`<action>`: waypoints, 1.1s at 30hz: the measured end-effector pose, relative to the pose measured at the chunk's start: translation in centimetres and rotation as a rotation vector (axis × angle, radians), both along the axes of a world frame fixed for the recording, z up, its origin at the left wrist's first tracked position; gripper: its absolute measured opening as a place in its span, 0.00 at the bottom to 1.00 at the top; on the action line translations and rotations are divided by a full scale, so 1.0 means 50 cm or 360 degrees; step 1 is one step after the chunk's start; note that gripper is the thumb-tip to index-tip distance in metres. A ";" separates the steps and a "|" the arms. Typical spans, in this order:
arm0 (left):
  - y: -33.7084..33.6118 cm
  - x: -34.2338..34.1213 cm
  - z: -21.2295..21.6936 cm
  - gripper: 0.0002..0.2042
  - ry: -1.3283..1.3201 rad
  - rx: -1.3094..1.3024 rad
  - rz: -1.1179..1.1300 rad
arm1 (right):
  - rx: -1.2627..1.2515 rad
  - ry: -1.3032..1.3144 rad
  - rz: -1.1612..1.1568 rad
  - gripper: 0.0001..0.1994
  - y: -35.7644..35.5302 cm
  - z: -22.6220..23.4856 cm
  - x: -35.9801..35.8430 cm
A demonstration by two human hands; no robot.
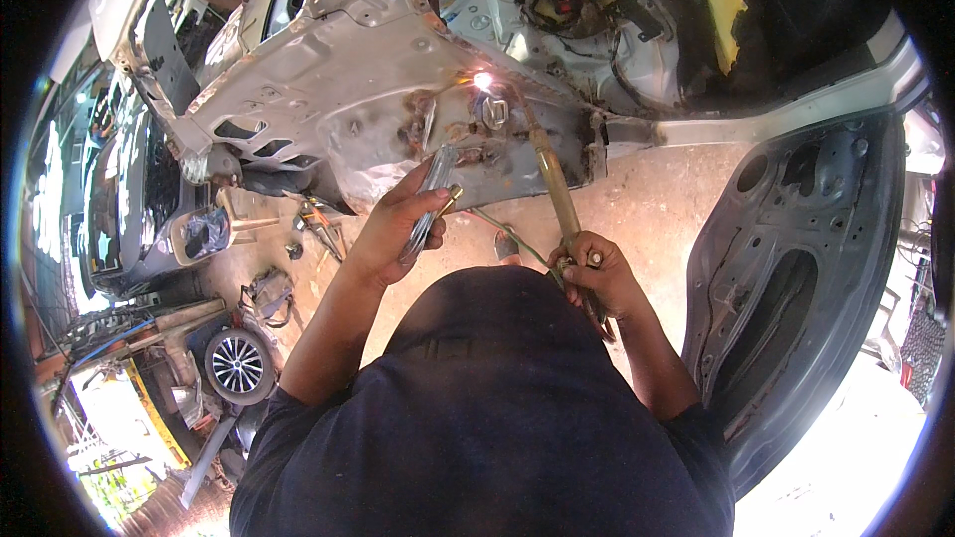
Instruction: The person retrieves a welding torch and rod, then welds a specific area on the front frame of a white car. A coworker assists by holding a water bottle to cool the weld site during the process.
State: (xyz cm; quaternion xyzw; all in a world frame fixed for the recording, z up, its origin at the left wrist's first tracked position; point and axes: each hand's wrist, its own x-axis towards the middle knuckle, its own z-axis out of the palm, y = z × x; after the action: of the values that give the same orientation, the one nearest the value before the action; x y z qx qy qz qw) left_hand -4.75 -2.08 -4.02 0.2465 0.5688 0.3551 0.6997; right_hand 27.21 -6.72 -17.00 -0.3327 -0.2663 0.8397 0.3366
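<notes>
My right hand [595,276] is closed round the valve end of a brass-coloured gas torch [555,179]. Its thin neck runs up to a bright flame [482,81] at the bare grey body panel [373,89] of a car. Scorched, rusty patches mark the metal just below the flame. A greenish hose [507,231] reaches the torch's lower end near my fingers. To the left, my left hand [396,222] grips a long, shiny, silvery bundle that looks like looped wire [434,179]. A small brass-coloured piece [453,197] sticks out by the thumb; how it is held is unclear.
A detached-looking dark door shell [796,268] stands at the right, beneath the car's sill [756,127]. Loose wiring [587,15] lies inside the body. On the left are a plastic stool [231,224], tools [320,226] and a wheel [239,365] on the brown floor [647,209].
</notes>
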 end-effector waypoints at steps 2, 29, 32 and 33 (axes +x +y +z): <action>0.000 0.003 0.002 0.39 0.0017 -0.0011 0.0013 | -0.0007 0.0000 -0.0008 0.12 -0.001 -0.004 0.000; 0.003 0.005 0.003 0.36 -0.0031 -0.0028 0.0042 | -0.0028 -0.0026 -0.0006 0.11 0.004 0.003 0.002; 0.003 0.006 0.008 0.36 -0.0012 -0.0061 0.0057 | -0.0019 -0.0039 0.0004 0.11 0.005 0.001 0.003; 0.003 0.007 0.009 0.36 -0.0001 -0.0079 0.0071 | -0.0015 -0.0040 0.0006 0.11 0.005 0.001 0.003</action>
State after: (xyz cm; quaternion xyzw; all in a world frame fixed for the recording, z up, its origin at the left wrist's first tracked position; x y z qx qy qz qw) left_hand -4.40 -1.92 -3.54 0.2162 0.5826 0.3565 0.6977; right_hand 27.35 -6.47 -16.95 -0.3443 -0.2670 0.8374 0.3301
